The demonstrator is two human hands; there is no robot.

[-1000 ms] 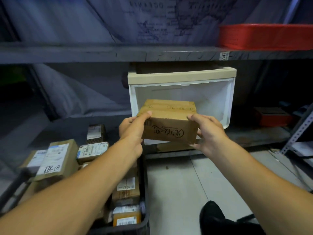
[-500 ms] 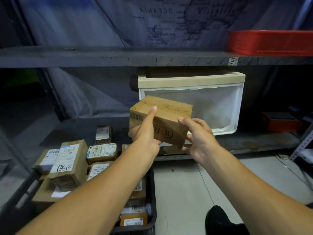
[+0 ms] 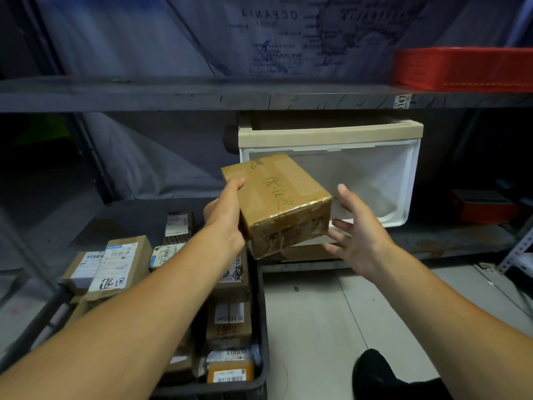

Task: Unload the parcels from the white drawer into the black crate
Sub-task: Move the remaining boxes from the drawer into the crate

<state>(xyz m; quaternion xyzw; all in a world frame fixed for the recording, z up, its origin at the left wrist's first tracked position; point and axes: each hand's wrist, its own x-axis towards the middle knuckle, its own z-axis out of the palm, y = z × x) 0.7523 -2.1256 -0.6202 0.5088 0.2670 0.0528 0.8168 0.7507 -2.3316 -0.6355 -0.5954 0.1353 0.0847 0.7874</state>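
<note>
Parcel (image 3: 277,202), a taped brown box, hangs tilted in front of the white drawer (image 3: 386,180), its long axis running from the far left corner down to the near right; left hand (image 3: 223,215) grips its left end, thumb on top, fingers curled beneath; right hand (image 3: 357,229) is just beside its right end, fingers spread, apparently not touching; black crate (image 3: 261,313) of parcels sits below left.

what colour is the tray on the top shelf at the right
Red: the tray on the top shelf, seen in the head view.
</note>
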